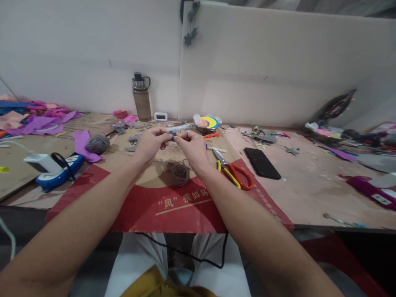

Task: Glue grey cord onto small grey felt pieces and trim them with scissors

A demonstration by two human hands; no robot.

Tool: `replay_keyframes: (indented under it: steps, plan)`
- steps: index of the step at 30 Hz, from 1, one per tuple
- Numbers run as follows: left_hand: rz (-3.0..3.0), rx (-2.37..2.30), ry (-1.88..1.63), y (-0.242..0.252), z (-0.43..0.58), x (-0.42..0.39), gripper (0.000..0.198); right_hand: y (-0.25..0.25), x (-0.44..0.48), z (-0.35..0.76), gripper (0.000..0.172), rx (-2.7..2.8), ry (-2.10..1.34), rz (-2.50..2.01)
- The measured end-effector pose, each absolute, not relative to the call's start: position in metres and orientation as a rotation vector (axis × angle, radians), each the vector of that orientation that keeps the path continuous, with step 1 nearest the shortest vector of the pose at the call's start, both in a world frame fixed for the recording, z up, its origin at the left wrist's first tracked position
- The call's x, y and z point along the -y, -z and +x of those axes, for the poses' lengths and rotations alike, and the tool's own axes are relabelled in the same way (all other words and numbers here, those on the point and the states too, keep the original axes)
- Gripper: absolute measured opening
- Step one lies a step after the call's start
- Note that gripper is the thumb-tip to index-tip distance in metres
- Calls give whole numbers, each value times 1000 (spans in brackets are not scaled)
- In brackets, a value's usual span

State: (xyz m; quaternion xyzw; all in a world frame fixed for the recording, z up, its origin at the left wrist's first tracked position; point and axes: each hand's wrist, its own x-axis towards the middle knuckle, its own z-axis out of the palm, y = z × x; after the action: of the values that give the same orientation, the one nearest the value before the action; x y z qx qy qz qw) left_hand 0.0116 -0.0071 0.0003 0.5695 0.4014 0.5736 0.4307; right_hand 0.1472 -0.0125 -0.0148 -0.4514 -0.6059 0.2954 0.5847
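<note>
A small dark grey piece, apparently yarn or fabric and too small to make out, (173,135) sits raised between the hands, pinched at the fingertips of both the left hand (152,143) and the right hand (192,147). Below it, between the forearms, lies a loose tangle of thin grey yarn (180,174). The tangle overlaps a red sheet with pale gold print (136,212); its large characters read “风” 疾如马, and the right forearm covers what follows. Smaller print along its right edge is too blurred to read.

Just beside the right forearm rest red-handled metal scissors (244,178) and a yellow-handled tool (232,177), with a black rectangular phone (262,163) farther right. Left of the left hand is a round grey yarn ball (97,144) touching purple sheet material (81,142). Behind stand a brownish translucent bottle (142,101) and a small white digital clock (160,116), its digits illegible.
</note>
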Motion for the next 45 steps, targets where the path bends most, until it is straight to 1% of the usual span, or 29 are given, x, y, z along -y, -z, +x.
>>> replay_keyframes:
  steps: [6, 10, 16, 25, 29, 33, 39, 45]
  plan:
    - [1384, -945, -1378, -1, 14, 9, 11, 16, 10, 147, 17, 1327, -737, -1069]
    - [1384, -933, -1319, -4, 14, 10, 10, 22, 2, 148, 21, 1330, -756, -1074]
    - [1428, -927, -1189, -2, 9, 6, 7, 21, 0, 151, 12, 1343, -749, -1085]
    - [1498, -1069, -1241, 2, 7, 2, 11, 18, 9, 150, 9, 1492, -611, -1126]
    - [1421, -1105, -1353, 1, 5, 0, 9, 20, 9, 146, 18, 1507, -525, -1121]
    - [1394, -1092, -1410, 0, 5, 0, 10, 21, 10, 143, 18, 1519, -567, -1123]
    - [1397, -1065, -1370, 0, 10, 4, 12, 20, 8, 146, 13, 1479, -606, -1126]
    - [1458, -1029, -1293, 0, 10, 5, 14, 21, 6, 150, 13, 1487, -555, -1137]
